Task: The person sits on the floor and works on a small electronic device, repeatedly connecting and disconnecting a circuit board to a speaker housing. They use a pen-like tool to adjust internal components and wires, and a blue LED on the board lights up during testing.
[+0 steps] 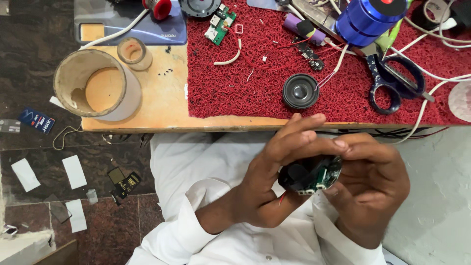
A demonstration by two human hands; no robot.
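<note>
Two hands, one small round part held over the lap

Both hands meet just below the worktop (162,105) edge, in front of a white shirt (196,162). The left hand (274,172) has its fingers (299,125) curled over the top of a round black part with a green circuit board (314,177), and the right hand (375,189) closes round it from the other side, its fingers pressed to the rim. So both hands are shut on the part, which is off the worktop and well apart from everything lying there.

Likely risks, as I judge them: the part sits over the lap and the dark floor (34,64), so a slip of the fingers would send it down among the scraps there. A thin red wire (281,198) hangs beneath it; a tug or twist could tear it from the board. Fingers pressing on the bare board could bend small pieces.

On the red mat (230,83) lie a loose black speaker (300,91), blue-handled scissors (392,81) and a blue cylinder (365,19); a cardboard tube (95,83) stands on the bare wood beside it.
</note>
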